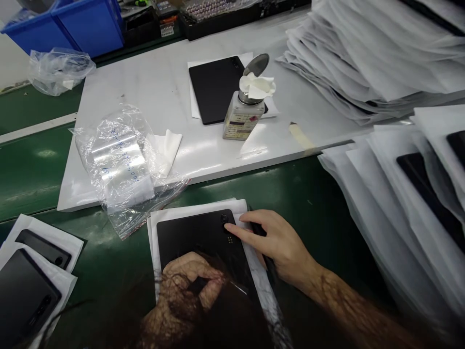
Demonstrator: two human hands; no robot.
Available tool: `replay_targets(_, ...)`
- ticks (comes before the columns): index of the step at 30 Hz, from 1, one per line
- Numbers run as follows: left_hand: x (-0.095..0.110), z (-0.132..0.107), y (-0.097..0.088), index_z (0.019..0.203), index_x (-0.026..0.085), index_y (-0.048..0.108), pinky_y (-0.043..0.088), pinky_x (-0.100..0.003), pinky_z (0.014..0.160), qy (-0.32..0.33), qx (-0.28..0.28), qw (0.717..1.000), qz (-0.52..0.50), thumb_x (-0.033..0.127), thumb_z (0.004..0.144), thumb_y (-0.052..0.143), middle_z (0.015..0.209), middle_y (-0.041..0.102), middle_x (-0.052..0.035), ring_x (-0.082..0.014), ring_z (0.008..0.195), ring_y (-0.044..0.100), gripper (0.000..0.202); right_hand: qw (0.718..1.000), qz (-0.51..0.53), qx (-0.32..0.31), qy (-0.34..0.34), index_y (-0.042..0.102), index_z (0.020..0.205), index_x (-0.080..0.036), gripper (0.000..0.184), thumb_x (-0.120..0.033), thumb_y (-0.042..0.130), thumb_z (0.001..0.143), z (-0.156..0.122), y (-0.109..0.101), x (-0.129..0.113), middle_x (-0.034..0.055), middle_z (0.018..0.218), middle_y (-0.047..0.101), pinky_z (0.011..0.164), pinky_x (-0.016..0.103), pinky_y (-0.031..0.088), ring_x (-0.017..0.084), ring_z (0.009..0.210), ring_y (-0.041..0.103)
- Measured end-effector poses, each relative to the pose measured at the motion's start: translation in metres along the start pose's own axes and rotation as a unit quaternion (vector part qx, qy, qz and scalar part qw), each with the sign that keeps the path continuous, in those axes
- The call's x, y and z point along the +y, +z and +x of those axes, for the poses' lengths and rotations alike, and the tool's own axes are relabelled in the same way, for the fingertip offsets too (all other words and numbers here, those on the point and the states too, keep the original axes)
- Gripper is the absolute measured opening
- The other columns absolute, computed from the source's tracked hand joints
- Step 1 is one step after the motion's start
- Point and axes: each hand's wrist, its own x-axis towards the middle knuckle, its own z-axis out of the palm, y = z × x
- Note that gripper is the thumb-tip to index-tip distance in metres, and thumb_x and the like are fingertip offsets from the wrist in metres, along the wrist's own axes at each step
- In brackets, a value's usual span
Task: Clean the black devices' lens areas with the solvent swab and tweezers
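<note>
A black tablet back cover lies on white paper sheets in front of me, with its round camera openings at the upper right corner. My right hand reaches in from the right, fingers stretched and apart; one fingertip touches the cover beside the camera openings. Over the lower middle of the cover is my left hand, thumb and forefinger pinched together. Whatever it holds is too small to make out. A thin bright line shows just right of these fingertips. Dark hair blurs the lower part of the view.
A bottle with its lid up and white tissue on top stands before another black cover. Clear plastic bags lie left. Paper-wrapped stacks rise at right. More covers lie lower left; blue bins stand behind.
</note>
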Motion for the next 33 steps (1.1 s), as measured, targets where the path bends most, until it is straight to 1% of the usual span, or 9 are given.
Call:
replay_targets(5,-0.001,0.002,-0.004,0.092,0.027,0.083,0.067,-0.018,0.052,0.017,-0.019,1.0,0.01,0.009,0.096,0.085,0.075,0.092,0.0036,-0.0173,0.049,0.083,0.018,0.977,-0.141,-0.014,-0.162,0.085,0.171,-0.052,0.08,-0.002,0.06,0.114,-0.004,0.009,0.012,0.0084,0.133,0.095,0.096,0.048,0.078,0.033,0.118,0.093)
replay_targets(10,-0.001,0.004,-0.002,0.087,0.027,0.086,0.066,-0.019,0.05,0.016,0.001,1.0,0.016,0.008,0.094,0.085,0.072,0.091,0.0045,-0.0179,0.047,0.082,0.02,0.972,-0.181,-0.017,-0.151,0.084,0.171,-0.053,0.088,0.003,0.064,0.106,0.002,0.018,0.01,0.0081,0.13,0.093,0.093,0.047,0.074,0.032,0.114,0.089)
replay_targets(15,0.003,0.007,-0.003,0.082,0.028,0.092,0.07,-0.022,0.052,-0.027,-0.002,1.0,0.004,0.012,0.092,0.09,0.071,0.092,0.0017,-0.0216,0.049,0.085,0.018,0.972,-0.199,0.023,-0.127,0.091,0.161,-0.046,0.074,0.0,0.067,0.107,0.012,0.026,0.011,0.0122,0.132,0.091,0.093,0.05,0.074,0.033,0.113,0.087)
replay_targets(19,0.002,0.005,-0.008,0.082,0.032,0.096,0.072,-0.027,0.052,-0.09,-0.005,0.996,-0.008,0.017,0.089,0.095,0.069,0.09,0.0004,-0.0266,0.053,0.088,0.017,0.988,-0.076,0.079,-0.11,0.095,0.149,-0.046,0.059,-0.011,0.068,0.109,0.02,0.022,0.001,0.0114,0.127,0.095,0.086,0.053,0.08,0.035,0.104,0.091)
replay_targets(23,-0.013,0.001,-0.005,0.088,0.032,0.099,0.067,-0.029,0.046,-0.143,0.014,0.988,-0.048,0.025,0.088,0.102,0.069,0.09,-0.003,-0.0299,0.052,0.087,0.008,0.987,0.102,-0.015,-0.122,0.092,0.15,-0.046,0.054,-0.028,0.087,0.1,0.013,0.026,-0.026,0.003,0.097,0.092,0.065,0.043,0.076,0.031,0.069,0.085)
replay_targets(25,-0.024,-0.002,0.0,0.094,0.032,0.098,0.07,-0.033,0.05,-0.168,0.033,0.981,-0.086,0.037,0.088,0.106,0.065,0.086,-0.0037,-0.0305,0.051,0.084,0.011,0.983,0.132,-0.043,-0.118,0.093,0.132,-0.047,0.042,-0.035,0.092,0.092,0.007,0.031,-0.042,0.0007,0.083,0.087,0.053,0.043,0.069,0.031,0.057,0.079)
replay_targets(28,-0.032,-0.009,0.005,0.116,0.032,0.095,0.074,-0.039,0.056,-0.216,0.054,0.963,-0.154,0.062,0.083,0.112,0.069,0.086,-0.0037,-0.0302,0.052,0.083,0.048,0.985,0.163,-0.013,-0.044,0.089,0.09,-0.044,0.005,-0.047,0.09,0.094,0.002,0.033,-0.064,-0.0001,0.07,0.081,0.049,0.043,0.066,0.032,0.051,0.075)
replay_targets(31,-0.024,-0.026,0.003,0.127,0.032,0.094,0.078,-0.041,0.066,-0.28,0.037,0.936,-0.209,0.077,0.071,0.12,0.086,0.096,-0.0092,-0.0326,0.067,0.093,0.077,0.968,0.2,0.068,0.136,0.085,0.07,-0.036,0.035,-0.062,0.092,0.093,0.005,0.024,-0.08,0.0008,0.064,0.075,0.052,0.034,0.063,0.025,0.054,0.07)
replay_targets(33,-0.013,-0.045,0.0,0.118,0.028,0.098,0.079,-0.042,0.071,-0.322,0.007,0.919,-0.226,0.076,0.066,0.125,0.094,0.099,-0.0171,-0.0372,0.079,0.098,0.075,0.926,0.251,0.115,0.259,0.084,0.068,-0.031,0.044,-0.071,0.1,0.08,0.009,0.016,-0.086,0.0004,0.059,0.067,0.047,0.028,0.051,0.02,0.051,0.058)
